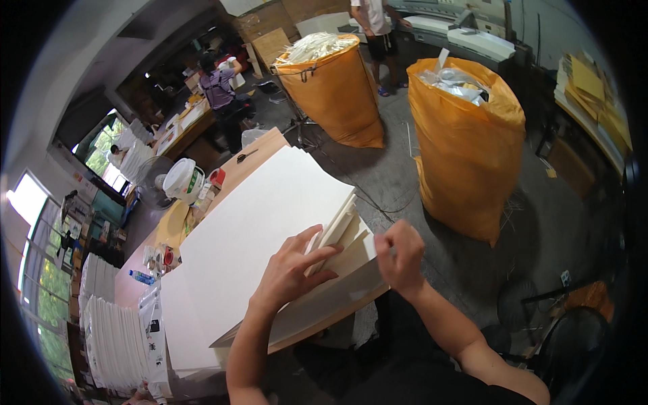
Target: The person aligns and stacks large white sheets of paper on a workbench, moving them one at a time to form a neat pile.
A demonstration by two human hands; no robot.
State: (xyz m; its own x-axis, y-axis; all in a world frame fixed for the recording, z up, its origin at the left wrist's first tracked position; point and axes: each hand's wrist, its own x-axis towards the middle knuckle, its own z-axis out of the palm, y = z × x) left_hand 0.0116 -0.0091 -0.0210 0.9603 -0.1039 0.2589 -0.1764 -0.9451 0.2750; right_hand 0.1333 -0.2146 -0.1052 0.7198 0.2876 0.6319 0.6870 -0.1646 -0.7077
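Note:
A large stack of white paperboard sheets (pixel 250 209) covers the near part of the table, its near right edge folded up in narrow layered flaps (pixel 339 223). My left hand (pixel 291 268) grips these flaps, fingers over the top and thumb on the near side. Just off the stack's right corner is my right hand (pixel 403 260), fingers curled tight beside a white flap corner (pixel 369 246). Whatever it pinches, if anything, is hidden, and its fingertips are slightly blurred. Below both hands hangs a greyish-white side panel (pixel 331 304).
Two tall orange sacks, one with paper strips (pixel 337 94) and one with plastic scraps (pixel 466 148), stand beyond the table. A white bucket (pixel 182 179), scissors (pixel 246 156), red tape (pixel 217 177) and a bottle (pixel 142 277) lie along the table's left. Bundled sheets (pixel 115 344) are stacked at lower left. Other people stand farther back.

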